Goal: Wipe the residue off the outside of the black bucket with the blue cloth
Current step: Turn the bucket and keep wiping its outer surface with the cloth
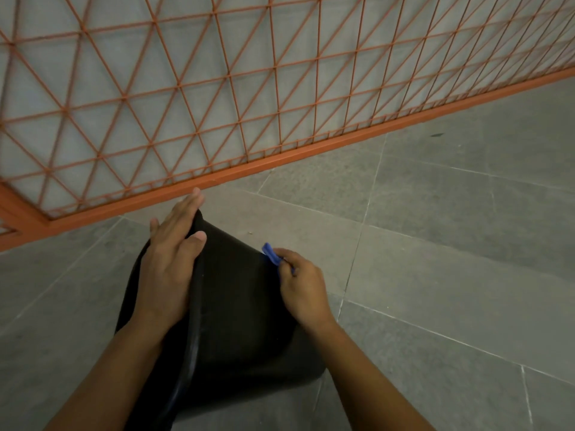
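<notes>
The black bucket (236,306) lies tipped on the grey floor between my forearms, its rim running down the left side. My left hand (169,262) rests on the bucket's rim at the upper left, fingers spread over the edge and thumb on the outer wall. My right hand (300,286) is closed on the blue cloth (271,253), pressed against the bucket's upper right outer wall. Only a small bunched part of the cloth shows above my fingers. No residue can be made out on the dark surface.
An orange metal lattice fence (217,126) with a solid bottom rail (311,150) runs diagonally just beyond the bucket. Grey floor tiles (451,244) with pale grout lines stretch to the right and front.
</notes>
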Tool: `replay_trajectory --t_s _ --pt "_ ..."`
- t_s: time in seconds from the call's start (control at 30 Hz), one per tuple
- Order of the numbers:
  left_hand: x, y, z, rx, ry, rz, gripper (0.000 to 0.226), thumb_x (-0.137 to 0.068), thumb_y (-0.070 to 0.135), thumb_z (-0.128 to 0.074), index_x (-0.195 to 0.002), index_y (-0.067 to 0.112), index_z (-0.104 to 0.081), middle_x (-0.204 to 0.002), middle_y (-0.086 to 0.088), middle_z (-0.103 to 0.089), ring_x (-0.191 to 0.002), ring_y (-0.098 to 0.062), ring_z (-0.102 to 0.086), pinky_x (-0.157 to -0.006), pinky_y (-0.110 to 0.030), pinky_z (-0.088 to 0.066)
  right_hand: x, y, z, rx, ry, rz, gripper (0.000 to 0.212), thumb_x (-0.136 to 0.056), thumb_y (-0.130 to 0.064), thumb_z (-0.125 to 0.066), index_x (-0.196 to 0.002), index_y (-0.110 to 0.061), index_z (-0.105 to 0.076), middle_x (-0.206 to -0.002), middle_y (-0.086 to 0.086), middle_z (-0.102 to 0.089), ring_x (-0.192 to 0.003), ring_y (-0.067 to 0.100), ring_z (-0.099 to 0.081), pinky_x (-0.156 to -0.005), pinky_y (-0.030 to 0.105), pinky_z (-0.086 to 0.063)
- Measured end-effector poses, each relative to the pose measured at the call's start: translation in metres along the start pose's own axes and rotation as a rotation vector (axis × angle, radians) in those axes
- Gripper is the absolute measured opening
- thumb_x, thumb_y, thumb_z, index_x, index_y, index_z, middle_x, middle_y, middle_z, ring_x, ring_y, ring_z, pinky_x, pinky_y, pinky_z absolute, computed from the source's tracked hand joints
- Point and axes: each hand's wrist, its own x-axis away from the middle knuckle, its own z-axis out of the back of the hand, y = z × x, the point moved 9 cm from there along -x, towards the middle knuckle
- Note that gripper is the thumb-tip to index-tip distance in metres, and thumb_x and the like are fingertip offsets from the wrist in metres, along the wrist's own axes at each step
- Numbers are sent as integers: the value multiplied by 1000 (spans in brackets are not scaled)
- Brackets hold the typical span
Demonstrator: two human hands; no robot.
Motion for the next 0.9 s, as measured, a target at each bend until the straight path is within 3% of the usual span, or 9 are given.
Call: replay_trajectory --t_s 0.13,0.3,0.4,0.5,0.6,0.67,0.77,0.83,0.9 --pt "-2 10 -12 -73 -19 -29 59 -81 48 -28 -140 36 -32 -149 21 -30 -138 13 -17 -120 -26 4 1 30 11 -10 40 -106 32 -96 -9 -38 -123 -14 -55 -124 5 -59 -107 14 -54 -85 11 -32" --pt "-1 7 -6 -53 -21 -29 51 -80 47 -32 -131 46 -34 -147 20 -34 -138 11 -21 -117 -17 4 14 -6 0 -114 -8 55 33 -95 -10 -41 -124 -19 -54 -114 -16 -53 -105 -3 -47 -92 7 -32" --pt "0 4 -1 -41 5 -11 54 -80 46 -32 -134 40 -37 -148 16 -35 -140 6 -23 -114 -12 5 -10 14 -1 -13 -47 -10 33 -95 -8 -38 -118 -16 -59 -115 -4 -61 -102 10 -55 -90 19 -42" --pt "0 9 -5 -76 16 -21 58 -81 47 -29 -137 35 -36 -149 16 -33 -140 5 -22 -117 -20 7 -17 56 7 81 -15 -183 31 -95 -9 -36 -112 -14 -62 -109 10 -66 -96 22 -60 -84 31 -45" --pt "-1 11 -7 -111 25 -24 57 -81 48 -28 -137 36 -34 -147 17 -33 -140 3 -22 -119 -28 6 5 77 17 107 77 -282 29 -95 -10 -36 -111 -12 -60 -105 12 -66 -89 20 -60 -77 26 -42" --pt "-2 13 -8 -110 17 -36 57 -81 49 -28 -136 36 -35 -147 16 -33 -140 3 -23 -118 -25 5 28 70 19 85 105 -277 31 -96 -12 -37 -121 -15 -55 -111 5 -63 -89 10 -53 -82 20 -38" --pt "-3 12 -7 -114 8 -35 57 -80 48 -29 -135 36 -38 -147 15 -36 -140 2 -24 -118 -24 5 39 26 16 2 88 -84 34 -94 -10 -41 -124 -21 -53 -107 -8 -56 -96 2 -49 -87 9 -33" --pt "-3 9 -4 -100 19 -23 57 -79 48 -30 -134 35 -39 -146 15 -37 -140 2 -25 -118 -23 5 21 10 9 -15 13 4 34 -94 -8 -40 -121 -19 -56 -106 -9 -58 -94 1 -50 -78 1 -34" --pt "-2 9 -2 -84 42 -15 59 -79 47 -31 -135 33 -40 -146 14 -37 -139 3 -25 -117 -22 5 -4 20 5 42 -35 -41 33 -95 -8 -37 -118 -16 -58 -109 1 -63 -90 7 -53 -75 9 -38"
